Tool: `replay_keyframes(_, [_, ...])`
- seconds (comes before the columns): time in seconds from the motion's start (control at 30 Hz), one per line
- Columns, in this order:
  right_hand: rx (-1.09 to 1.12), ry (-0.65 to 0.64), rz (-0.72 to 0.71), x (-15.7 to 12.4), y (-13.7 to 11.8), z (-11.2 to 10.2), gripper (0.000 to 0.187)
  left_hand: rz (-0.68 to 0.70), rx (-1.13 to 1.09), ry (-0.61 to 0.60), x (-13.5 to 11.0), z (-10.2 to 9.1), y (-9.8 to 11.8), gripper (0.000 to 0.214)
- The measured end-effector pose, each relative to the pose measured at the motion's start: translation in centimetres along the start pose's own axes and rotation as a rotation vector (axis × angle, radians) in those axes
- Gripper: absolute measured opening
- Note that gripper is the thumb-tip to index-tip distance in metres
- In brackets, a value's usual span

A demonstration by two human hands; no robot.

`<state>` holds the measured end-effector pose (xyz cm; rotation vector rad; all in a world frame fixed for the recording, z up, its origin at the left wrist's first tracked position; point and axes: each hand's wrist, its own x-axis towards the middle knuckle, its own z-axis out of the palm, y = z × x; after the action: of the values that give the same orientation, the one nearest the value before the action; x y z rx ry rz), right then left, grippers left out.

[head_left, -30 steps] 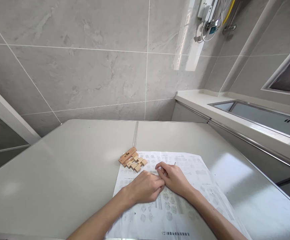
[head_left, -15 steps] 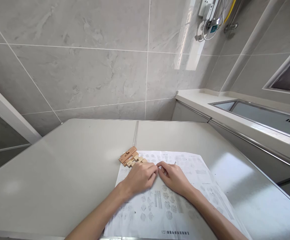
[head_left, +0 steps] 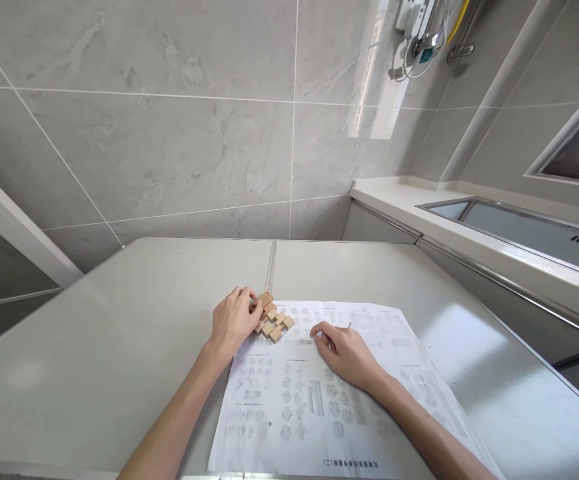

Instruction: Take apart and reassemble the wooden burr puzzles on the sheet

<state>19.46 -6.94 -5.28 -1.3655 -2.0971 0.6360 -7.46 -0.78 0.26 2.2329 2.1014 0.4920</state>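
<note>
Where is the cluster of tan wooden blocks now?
In the head view, the cluster of tan wooden blocks lies left of centre, at the far-left corner of the white printed paper sheet, partly covered by the left hand.

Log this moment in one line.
left hand: at wooden pieces | right hand: over printed sheet, curled, grip unclear | printed sheet: on white table

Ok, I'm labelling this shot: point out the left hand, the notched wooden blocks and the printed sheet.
Left hand (head_left: 230, 317), head view: its back.
Notched wooden blocks (head_left: 280, 319), head view: pale block's top.
Printed sheet (head_left: 322, 403), head view: printed middle.
</note>
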Motion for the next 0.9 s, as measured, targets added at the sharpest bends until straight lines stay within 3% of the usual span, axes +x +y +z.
replay_keyframes(0.37, [-0.014, 0.004, -0.003, 0.0, 0.0, 0.0, 0.024, -0.067, 0.039, -0.093, 0.0, -0.9, 0.3, 0.024])
replay_keyframes(0.73, [-0.028, 0.007, -0.011, 0.0, 0.2, 0.0, 0.027, -0.008, 0.004, -0.079, 0.1, -1.2, 0.0, 0.011])
replay_keyframes(0.9, [-0.034, 0.013, -0.013, 0.0, 0.1, 0.0, 0.026, -0.029, 0.011, -0.062, 0.1, -1.3, -0.2, 0.031])
